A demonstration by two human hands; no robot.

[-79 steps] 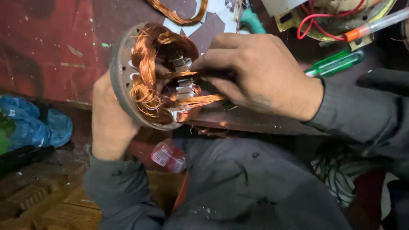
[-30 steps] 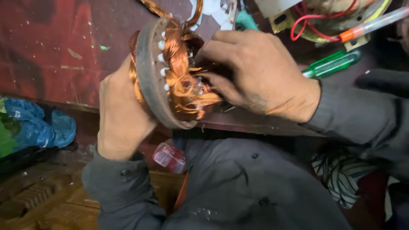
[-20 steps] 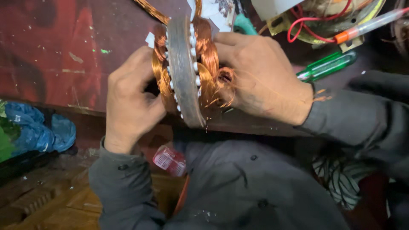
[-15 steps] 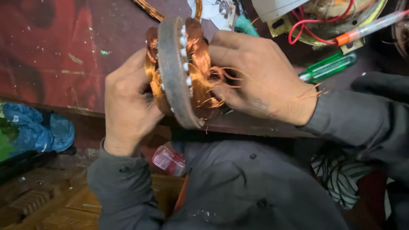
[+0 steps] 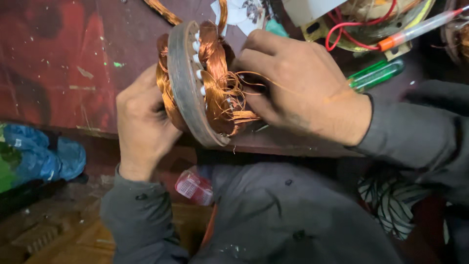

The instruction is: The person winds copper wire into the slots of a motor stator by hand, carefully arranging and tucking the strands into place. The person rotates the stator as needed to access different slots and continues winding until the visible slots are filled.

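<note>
Head view: left hand [image 5: 141, 124] clamps grey round metal stator with copper windings [image 5: 188, 83]; right hand [image 5: 298, 90] fingers pinch loose copper strands [image 5: 234, 93]. Coils seated, wire ends untidy, not tied.

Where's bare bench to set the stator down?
Free patch: the red worktop left of the stator and left hand, back from the bench's front edge. Crowded: upper right, behind the right hand, with the green screwdriver, red wires and another winding.
</note>
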